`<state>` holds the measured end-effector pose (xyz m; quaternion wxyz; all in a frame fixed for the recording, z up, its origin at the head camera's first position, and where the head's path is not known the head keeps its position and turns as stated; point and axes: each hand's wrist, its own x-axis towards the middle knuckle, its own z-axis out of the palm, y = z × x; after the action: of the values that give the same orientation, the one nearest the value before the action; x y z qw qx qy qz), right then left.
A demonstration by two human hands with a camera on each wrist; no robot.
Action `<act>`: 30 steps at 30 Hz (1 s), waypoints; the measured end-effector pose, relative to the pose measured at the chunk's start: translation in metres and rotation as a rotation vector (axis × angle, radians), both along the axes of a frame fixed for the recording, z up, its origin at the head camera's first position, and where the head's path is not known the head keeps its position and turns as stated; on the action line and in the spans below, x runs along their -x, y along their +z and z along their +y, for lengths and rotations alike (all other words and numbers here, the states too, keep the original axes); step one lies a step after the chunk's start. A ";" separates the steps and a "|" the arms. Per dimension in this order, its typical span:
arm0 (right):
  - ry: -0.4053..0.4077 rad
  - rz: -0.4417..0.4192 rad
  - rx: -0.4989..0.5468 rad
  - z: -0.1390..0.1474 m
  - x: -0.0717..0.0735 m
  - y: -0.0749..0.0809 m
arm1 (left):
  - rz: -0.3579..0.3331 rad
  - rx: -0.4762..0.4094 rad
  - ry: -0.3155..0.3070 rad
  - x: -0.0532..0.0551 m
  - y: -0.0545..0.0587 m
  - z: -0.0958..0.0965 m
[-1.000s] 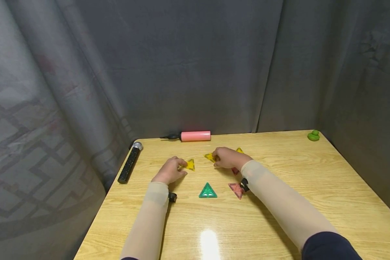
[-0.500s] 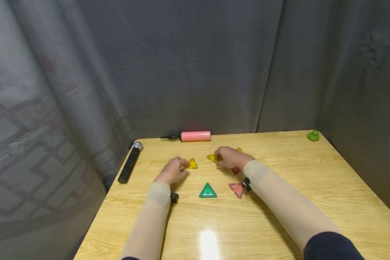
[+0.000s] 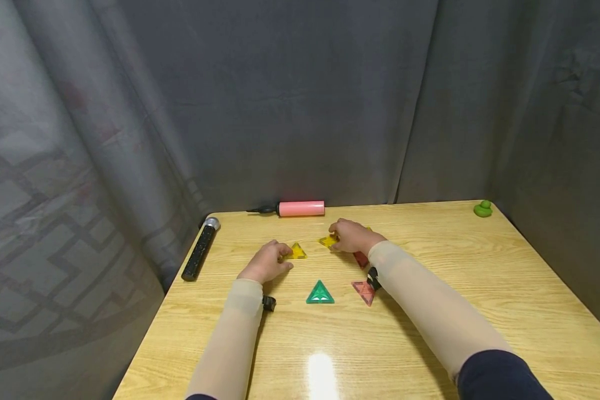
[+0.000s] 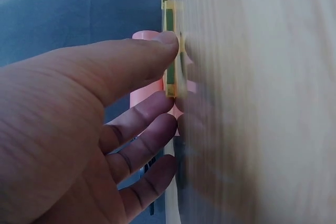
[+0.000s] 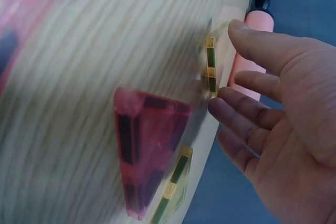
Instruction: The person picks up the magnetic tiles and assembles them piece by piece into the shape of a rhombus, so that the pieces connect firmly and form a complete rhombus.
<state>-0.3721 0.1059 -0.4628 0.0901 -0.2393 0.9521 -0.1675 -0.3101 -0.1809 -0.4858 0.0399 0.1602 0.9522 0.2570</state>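
At the left, my left hand (image 3: 267, 262) has its index finger at the left edge of a flat yellow triangular magnetic tile (image 3: 298, 251); its thumb lies nearer to me, and its other fingers are loose. My right hand (image 3: 352, 236) is beside a second yellow tile (image 3: 327, 241). In the right wrist view its fingers (image 5: 247, 111) are spread around that tile, with a gap at the thumb. Beneath the right hand lie a red triangular tile (image 5: 152, 153) and a third yellow tile (image 5: 173, 187), mostly hidden in the head view.
Nearer to me lie a green triangular tile (image 3: 320, 293) and a pink one (image 3: 363, 291), partly behind the right wrist. A pink hand pump (image 3: 301, 209) lies at the back edge, a black microphone (image 3: 200, 250) at the left edge, a green toy (image 3: 483, 209) at the back right corner.
Both hands have shifted slightly right with their yellow tiles. Since half a second ago the right hand has risen a little and drawn back left, while its tile has barely moved.
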 end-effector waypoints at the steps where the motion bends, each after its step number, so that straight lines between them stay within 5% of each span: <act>1: -0.002 -0.004 -0.001 0.000 0.000 0.000 | 0.003 0.004 0.001 0.000 -0.001 0.000; 16: 0.029 0.057 0.002 0.000 0.005 -0.007 | 0.010 -0.010 -0.022 0.002 -0.003 0.005; 30: -0.076 0.066 0.104 -0.004 0.007 -0.011 | 0.012 -0.004 0.027 0.001 -0.004 0.007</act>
<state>-0.3792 0.1024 -0.4742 0.0398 -0.2127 0.9530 -0.2122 -0.3109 -0.1734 -0.4895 0.0306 0.1490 0.9540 0.2585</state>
